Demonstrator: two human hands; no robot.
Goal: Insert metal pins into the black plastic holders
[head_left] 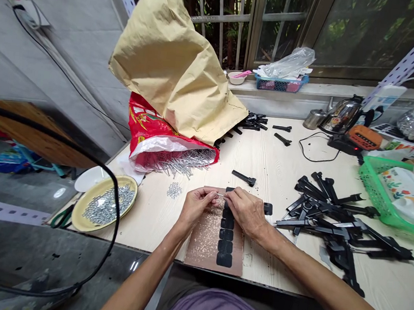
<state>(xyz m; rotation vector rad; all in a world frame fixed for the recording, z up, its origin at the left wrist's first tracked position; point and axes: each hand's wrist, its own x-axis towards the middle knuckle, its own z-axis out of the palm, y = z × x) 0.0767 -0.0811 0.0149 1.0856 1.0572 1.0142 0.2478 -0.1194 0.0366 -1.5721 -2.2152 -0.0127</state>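
at the near edge of the table (253, 273), about midway along it, a brown board (200, 255) is lying flat, its left part sprinkled with pale crumbs. a column of black pads (225, 248) is running up the board's right side, away from the near edge. above its far end the left hand (199, 203) is pinching a thin metal pin (220, 194) between thumb and fingers, and the pin is pointing toward the right hand (247, 209). the right hand is curling, fingers drawn together, over the upper pads; the view is not showing clearly what those fingertips are gripping. a black part (268, 209) is poking out beside that hand.

toward the near left corner, green-handled scissors (63, 218) are lying beside a yellow plate (77, 215), which is holding many small metal pieces (107, 206). a little cluster of metal bits (174, 190) is sitting between plate and board. toward the right edge, black parts with metal rods (333, 225) are lying in a heap. a single black clip (243, 177) is resting just past the board. farther left, a red bag (137, 110) is spilling metal pins (180, 162) under a tan paper sack (175, 68). near the far right corner, a kettle (344, 113) is standing.
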